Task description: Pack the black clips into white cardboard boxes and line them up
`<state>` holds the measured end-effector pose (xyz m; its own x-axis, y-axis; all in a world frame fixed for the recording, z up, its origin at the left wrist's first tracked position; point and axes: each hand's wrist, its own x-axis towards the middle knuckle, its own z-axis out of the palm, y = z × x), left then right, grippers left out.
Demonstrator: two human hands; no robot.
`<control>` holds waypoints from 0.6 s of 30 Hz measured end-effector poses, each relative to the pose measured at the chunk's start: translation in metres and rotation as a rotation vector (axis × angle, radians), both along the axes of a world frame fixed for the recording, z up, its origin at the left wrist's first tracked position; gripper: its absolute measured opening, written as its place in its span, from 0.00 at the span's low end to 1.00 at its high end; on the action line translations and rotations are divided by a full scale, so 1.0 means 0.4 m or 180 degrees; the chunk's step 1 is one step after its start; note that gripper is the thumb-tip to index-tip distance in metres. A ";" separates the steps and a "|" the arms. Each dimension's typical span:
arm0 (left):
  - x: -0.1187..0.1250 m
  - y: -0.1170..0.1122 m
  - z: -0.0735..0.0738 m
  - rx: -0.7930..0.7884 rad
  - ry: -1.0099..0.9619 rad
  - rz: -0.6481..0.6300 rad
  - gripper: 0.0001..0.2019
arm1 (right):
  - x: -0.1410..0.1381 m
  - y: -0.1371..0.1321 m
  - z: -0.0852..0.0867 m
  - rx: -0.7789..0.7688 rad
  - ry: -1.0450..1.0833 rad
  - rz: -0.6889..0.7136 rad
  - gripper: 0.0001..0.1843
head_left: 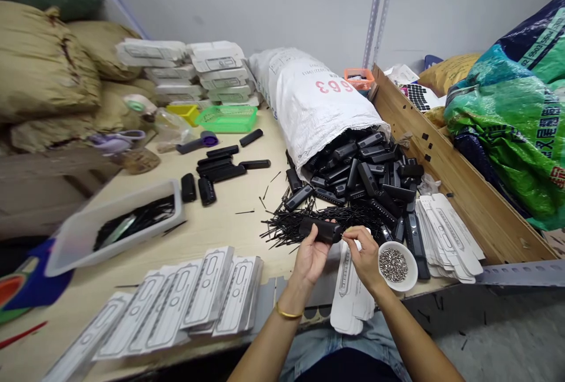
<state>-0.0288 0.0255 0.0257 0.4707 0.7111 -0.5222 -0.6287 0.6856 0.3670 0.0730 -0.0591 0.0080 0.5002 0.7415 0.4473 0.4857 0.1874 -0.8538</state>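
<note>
black casing [321, 230] in left hand [310, 257]

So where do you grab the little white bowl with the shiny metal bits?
Probably best by its near-right rim, coming from above. The round white bowl stands upright, its rim exposed, while a long black plastic piece crowds its far right and the right forearm its near left. Keep it level: the metal bits could spill.
</note>
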 end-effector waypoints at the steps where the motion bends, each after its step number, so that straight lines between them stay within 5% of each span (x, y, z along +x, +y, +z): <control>1: 0.001 -0.004 -0.001 0.0156 0.0029 0.0051 0.10 | -0.001 0.000 -0.003 -0.0011 0.0021 0.0001 0.06; 9: -0.010 -0.030 0.003 0.1164 0.0456 0.0238 0.23 | -0.003 -0.009 -0.027 -0.0394 -0.0450 -0.0025 0.07; 14: -0.016 -0.046 -0.010 0.1175 0.0590 0.0301 0.23 | 0.000 -0.015 -0.032 -0.0690 -0.0851 0.0091 0.09; 18: -0.021 -0.039 -0.012 0.0893 0.0409 0.0133 0.20 | -0.028 -0.016 -0.023 -0.0301 -0.0426 -0.0147 0.09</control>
<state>-0.0370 0.0098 0.0208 0.3809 0.8532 -0.3562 -0.5904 0.5210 0.6165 0.0618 -0.0654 -0.0010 0.4753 0.7610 0.4416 0.6025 0.0843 -0.7937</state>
